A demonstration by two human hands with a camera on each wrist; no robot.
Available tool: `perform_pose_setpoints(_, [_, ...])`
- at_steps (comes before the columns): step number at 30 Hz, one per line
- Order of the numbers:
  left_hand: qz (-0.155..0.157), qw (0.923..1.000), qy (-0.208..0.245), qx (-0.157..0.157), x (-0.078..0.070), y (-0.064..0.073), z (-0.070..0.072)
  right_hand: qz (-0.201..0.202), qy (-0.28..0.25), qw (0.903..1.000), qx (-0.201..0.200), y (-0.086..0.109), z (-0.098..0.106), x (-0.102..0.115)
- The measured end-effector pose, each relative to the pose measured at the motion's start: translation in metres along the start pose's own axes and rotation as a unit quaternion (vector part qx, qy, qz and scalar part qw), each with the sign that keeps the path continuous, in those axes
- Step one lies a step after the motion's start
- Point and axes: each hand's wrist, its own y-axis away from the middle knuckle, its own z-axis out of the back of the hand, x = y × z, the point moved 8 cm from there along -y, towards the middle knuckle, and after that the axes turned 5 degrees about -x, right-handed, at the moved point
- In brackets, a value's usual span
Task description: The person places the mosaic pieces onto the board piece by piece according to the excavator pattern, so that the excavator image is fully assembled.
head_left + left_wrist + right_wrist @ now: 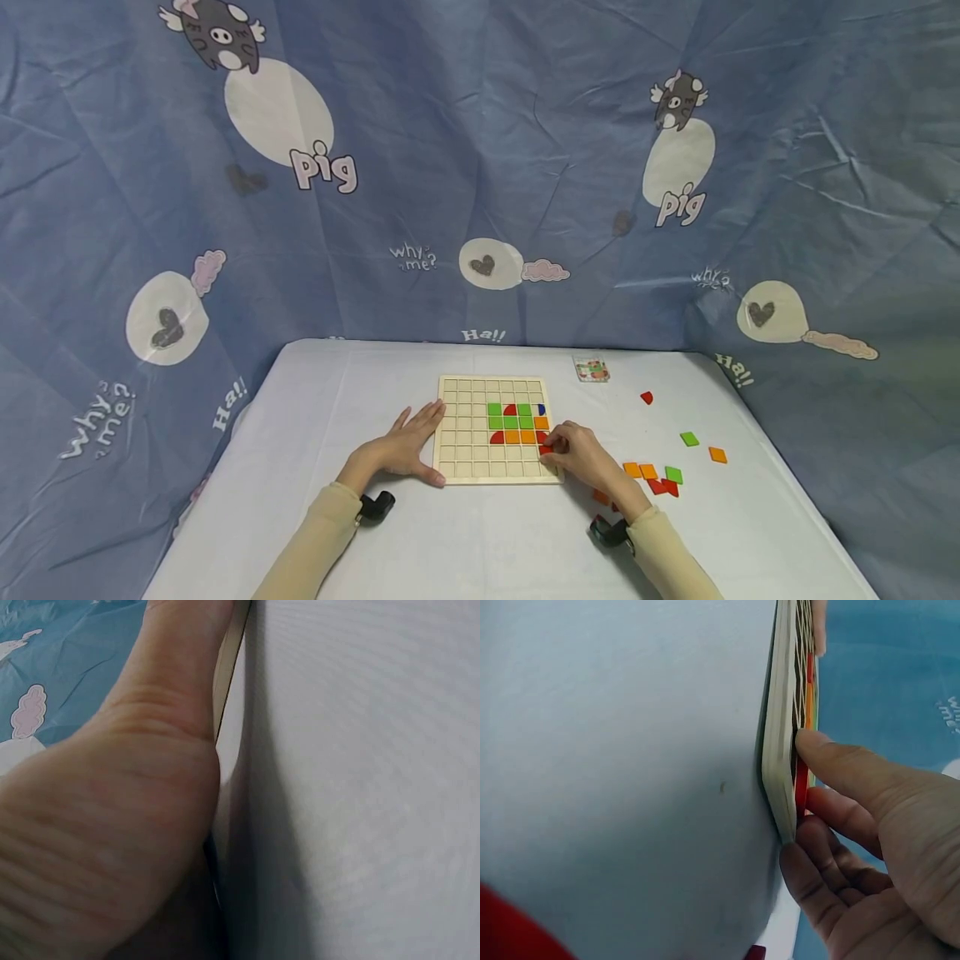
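Observation:
A pale wooden grid board (468, 462) lies on the white table. Green, red and orange tiles plus one blue-marked piece fill several of its right-hand cells, some square, some quarter-round. My left hand (408, 442) is spread at the board's left edge, its fingertips and thumb right at the rim. At the right side, my right hand (581, 454) pinches a red tile (545, 449) between thumb and index finger, low over the grid. The right wrist view shows that red tile (802, 784) by the board's corner, partly covered by the fingers.
Loose tiles lie to the right: orange squares (632, 470), a green tile (673, 475), red pieces (657, 486) and another red piece (647, 398) farther back. A small printed card (592, 370) rests behind the board. A blue patterned cloth (420, 167) hangs behind the table.

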Motion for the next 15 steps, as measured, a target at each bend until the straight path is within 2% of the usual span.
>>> perform_pose_setpoints(15, [0.0,1.0,-0.004,0.0,-0.001,0.0006,0.0002,0.015,0.018,0.9997,0.004,-0.0017,0.0015,0.0022])
